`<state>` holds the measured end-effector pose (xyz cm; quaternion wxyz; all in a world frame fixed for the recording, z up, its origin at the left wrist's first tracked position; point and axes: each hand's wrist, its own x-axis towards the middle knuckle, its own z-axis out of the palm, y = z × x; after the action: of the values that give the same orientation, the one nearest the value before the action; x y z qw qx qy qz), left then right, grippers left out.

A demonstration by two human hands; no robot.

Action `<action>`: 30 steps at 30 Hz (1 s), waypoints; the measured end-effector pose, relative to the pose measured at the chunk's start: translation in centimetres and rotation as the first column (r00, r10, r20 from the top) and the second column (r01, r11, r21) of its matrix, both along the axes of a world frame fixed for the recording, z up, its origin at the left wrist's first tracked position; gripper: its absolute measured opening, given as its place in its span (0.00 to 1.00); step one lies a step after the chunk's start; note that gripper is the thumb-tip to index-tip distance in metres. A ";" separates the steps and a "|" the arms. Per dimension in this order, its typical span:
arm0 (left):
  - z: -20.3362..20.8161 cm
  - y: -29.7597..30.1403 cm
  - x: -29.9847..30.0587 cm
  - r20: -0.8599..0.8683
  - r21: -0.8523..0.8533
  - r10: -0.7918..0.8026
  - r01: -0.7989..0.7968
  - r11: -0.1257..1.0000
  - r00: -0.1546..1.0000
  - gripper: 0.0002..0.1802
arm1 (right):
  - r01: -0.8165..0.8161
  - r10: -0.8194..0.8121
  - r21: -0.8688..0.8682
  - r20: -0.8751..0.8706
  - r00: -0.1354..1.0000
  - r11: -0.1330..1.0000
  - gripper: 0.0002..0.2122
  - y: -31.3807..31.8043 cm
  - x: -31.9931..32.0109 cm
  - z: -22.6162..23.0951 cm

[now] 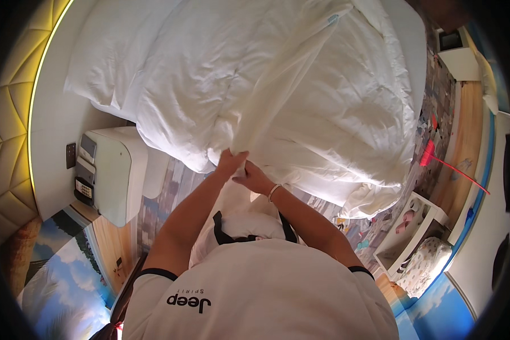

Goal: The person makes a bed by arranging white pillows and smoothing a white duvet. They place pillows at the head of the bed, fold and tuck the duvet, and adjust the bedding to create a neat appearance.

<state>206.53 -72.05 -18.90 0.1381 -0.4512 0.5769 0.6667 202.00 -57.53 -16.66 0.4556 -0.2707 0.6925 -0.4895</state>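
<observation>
A rumpled white duvet (181, 96) spreads over the bed in front of me. A thinner, gathered length of white duvet cover (269, 90) runs taut across it, from the far side down to my hands. My left hand (230, 162) is closed round the near end of this cloth. Just beside and below it, my right hand (255, 178) is closed too, its fingers bent around the lower part of the same cloth; its fingertips are partly hidden. A small pale blue tag (332, 20) shows near the far end of the cover.
At the left stands a white bedside cabinet (119, 170), with a telephone (84, 190) by it. A low white shelf unit (408, 235) is on the right, near a red-handled broom (428, 153). Patterned flooring (178, 190) runs along the bed's near side.
</observation>
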 end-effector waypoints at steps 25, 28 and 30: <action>-3.6 -7.8 5.7 0.325 -0.429 -0.250 0.378 0.821 0.912 0.28 | -0.179 0.626 0.675 -0.507 0.592 0.716 0.12 -6.3 -3.9 -12.4; -3.3 -8.8 6.0 0.302 -0.381 -0.248 0.356 0.853 0.920 0.27 | 0.049 0.140 0.303 -0.570 0.809 0.952 0.08 -6.0 -6.1 -8.5; -3.9 -9.8 5.8 0.283 -0.446 -0.239 0.348 0.825 0.929 0.26 | -0.014 0.190 0.361 -0.455 0.870 0.932 0.07 -5.3 -8.0 -5.2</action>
<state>212.36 -81.89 -22.77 0.1823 -0.4460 0.7707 0.4169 194.03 -62.83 -21.84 0.3344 -0.3364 0.8436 -0.2517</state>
